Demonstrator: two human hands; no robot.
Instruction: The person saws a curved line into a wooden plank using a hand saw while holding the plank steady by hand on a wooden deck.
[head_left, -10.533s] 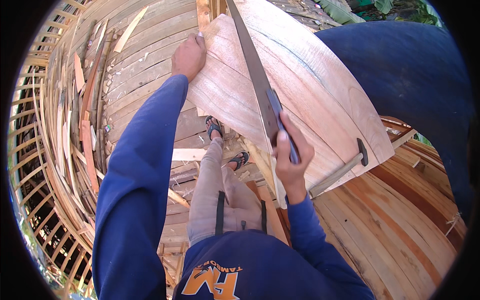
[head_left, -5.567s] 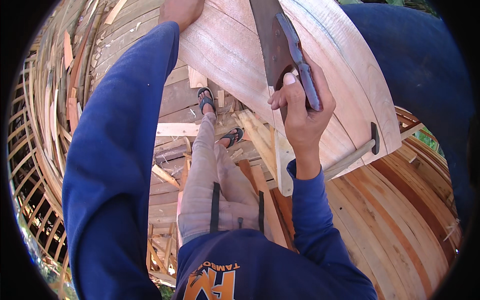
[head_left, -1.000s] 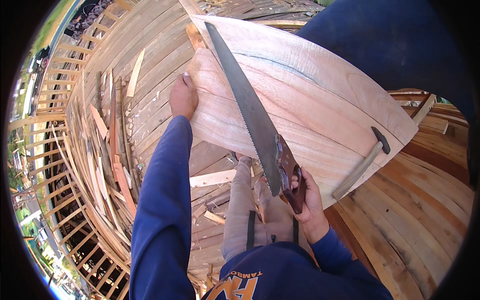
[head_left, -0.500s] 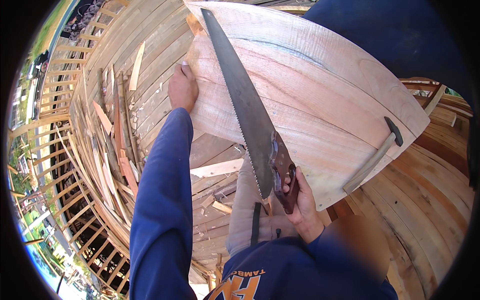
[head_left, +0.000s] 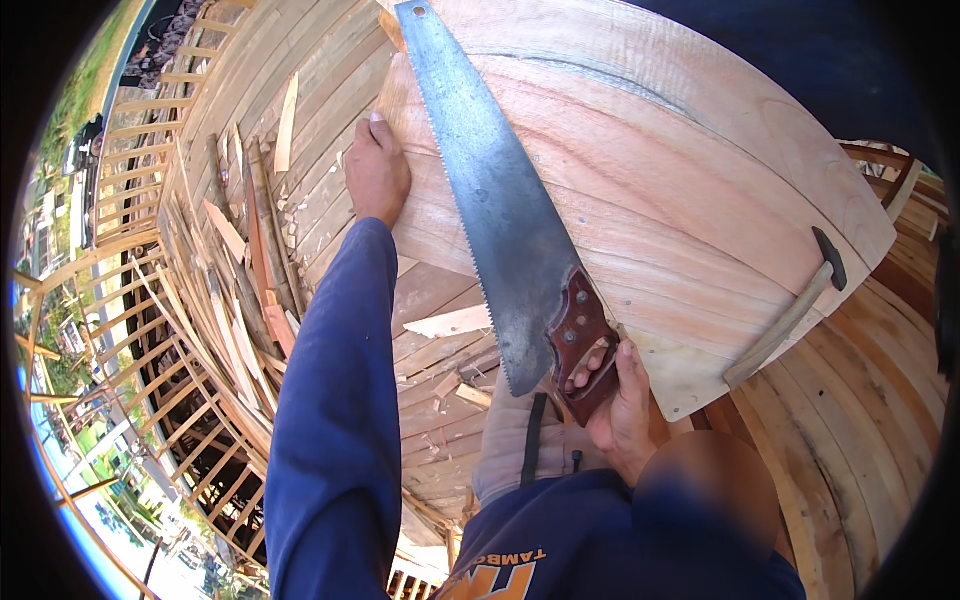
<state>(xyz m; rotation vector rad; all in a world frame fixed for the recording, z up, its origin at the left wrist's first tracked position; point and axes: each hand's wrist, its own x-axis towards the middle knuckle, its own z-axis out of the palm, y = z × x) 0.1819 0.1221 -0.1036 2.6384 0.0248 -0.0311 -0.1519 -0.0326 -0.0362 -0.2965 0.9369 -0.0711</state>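
A hand saw (head_left: 497, 205) with a broad steel blade and a dark red wooden handle is in my right hand (head_left: 624, 415), the fingers wrapped through its grip. The blade lies above a large pale plywood sheet (head_left: 690, 190), its tip pointing away from me and slightly left. My left hand (head_left: 378, 172) holds the sheet's left edge, with the thumb on the upper side; its other fingers are partly hidden. Toward the sheet's right edge rests a hammer (head_left: 790, 318) with a dark head and wooden handle.
Planked flooring (head_left: 310, 60) with shavings and offcuts spreads below the sheet. At the left lies a pile of long wood strips (head_left: 225, 310), beside a curved row of wooden ribs (head_left: 130, 205). Curved planks (head_left: 860, 410) run along the right. Dark blue cloth (head_left: 800, 70) fills the upper right.
The saw blade has turned so its flat face shows more broadly and catches light. In the picture, the sheet and hammer sit further right. Both hands keep their grips.
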